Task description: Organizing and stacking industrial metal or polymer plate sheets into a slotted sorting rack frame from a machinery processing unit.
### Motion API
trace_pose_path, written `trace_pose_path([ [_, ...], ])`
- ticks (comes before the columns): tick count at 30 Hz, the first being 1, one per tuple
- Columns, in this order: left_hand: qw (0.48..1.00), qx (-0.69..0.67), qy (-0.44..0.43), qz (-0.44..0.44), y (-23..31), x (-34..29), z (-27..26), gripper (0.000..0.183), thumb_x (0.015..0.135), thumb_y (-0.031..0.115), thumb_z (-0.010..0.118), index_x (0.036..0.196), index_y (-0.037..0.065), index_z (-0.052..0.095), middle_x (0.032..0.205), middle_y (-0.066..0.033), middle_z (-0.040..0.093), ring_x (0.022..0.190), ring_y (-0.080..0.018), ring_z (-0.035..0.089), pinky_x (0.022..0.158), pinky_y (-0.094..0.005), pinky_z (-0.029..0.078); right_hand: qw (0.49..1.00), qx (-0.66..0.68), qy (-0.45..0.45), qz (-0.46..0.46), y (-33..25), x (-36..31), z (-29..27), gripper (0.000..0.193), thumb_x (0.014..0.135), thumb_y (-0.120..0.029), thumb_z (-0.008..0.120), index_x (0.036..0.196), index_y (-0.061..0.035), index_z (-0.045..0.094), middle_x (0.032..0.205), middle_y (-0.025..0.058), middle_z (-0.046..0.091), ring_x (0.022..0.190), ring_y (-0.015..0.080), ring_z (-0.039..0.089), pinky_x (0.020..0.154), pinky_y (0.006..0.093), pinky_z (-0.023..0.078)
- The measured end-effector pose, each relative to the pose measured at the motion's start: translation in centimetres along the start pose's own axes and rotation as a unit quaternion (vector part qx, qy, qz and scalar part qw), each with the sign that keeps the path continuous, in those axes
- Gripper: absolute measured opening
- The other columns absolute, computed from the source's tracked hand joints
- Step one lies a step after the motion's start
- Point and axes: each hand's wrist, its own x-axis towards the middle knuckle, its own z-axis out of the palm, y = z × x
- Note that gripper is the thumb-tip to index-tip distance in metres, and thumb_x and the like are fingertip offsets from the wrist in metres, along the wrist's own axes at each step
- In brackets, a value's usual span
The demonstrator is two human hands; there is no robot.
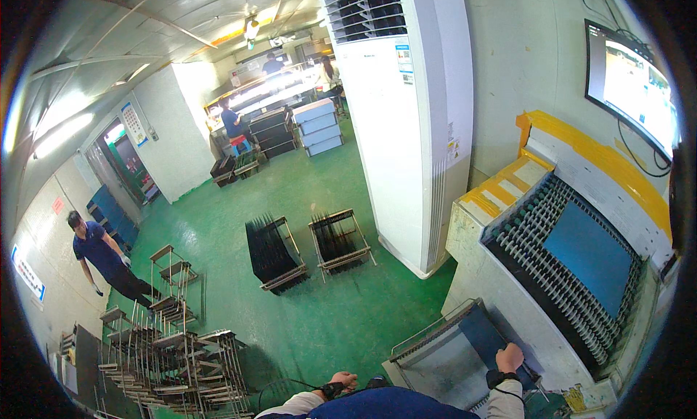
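My right hand (510, 358) is closed at the edge of a dark blue flat panel (481, 336), with its fingertips partly hidden. That panel leans in a slotted metal rack (443, 364) beside the machine. My left hand (344, 380) is held low in front of my body, left of the rack, with curled fingers and nothing visible in them. A larger blue panel (589, 253) lies on the roller bed (534, 255) of the machine to my right.
A tall white air conditioner (410, 128) stands ahead. Two slotted racks (274, 255) with dark panels sit on the green floor (312, 324). Several metal racks (170, 361) cluster at left, near a person (102, 252). A screen (630, 81) hangs at right. Others work at the lit far bench.
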Motion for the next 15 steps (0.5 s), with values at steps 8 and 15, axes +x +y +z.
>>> trace_pose_path([
  [8,0.999,0.018,0.039,0.005,1.2,-1.8,1.0,0.022,0.084,0.025,0.057,0.084,0.004,0.053,0.061,-0.0036,0.053,0.043,-0.0123,0.047,0.035,-0.0248,0.035,1.000,0.029,-0.011,0.003,-0.1,-0.2,-0.8,0.026,0.069,-0.020,0.067,0.087,-0.0010,0.065,0.091,0.0203,0.064,0.087,0.0355,0.061,0.076,0.0429,0.048],
  [15,0.998,0.032,0.048,0.008,0.0,-0.2,0.5,0.024,0.085,0.026,0.057,0.086,0.002,0.053,0.061,-0.0046,0.054,0.042,-0.0129,0.047,0.034,-0.0260,0.035,1.000,0.019,-0.012,0.012,0.4,0.2,0.4,0.023,0.068,-0.021,0.068,0.083,-0.0027,0.065,0.089,0.0194,0.064,0.087,0.0354,0.061,0.075,0.0426,0.048],
])
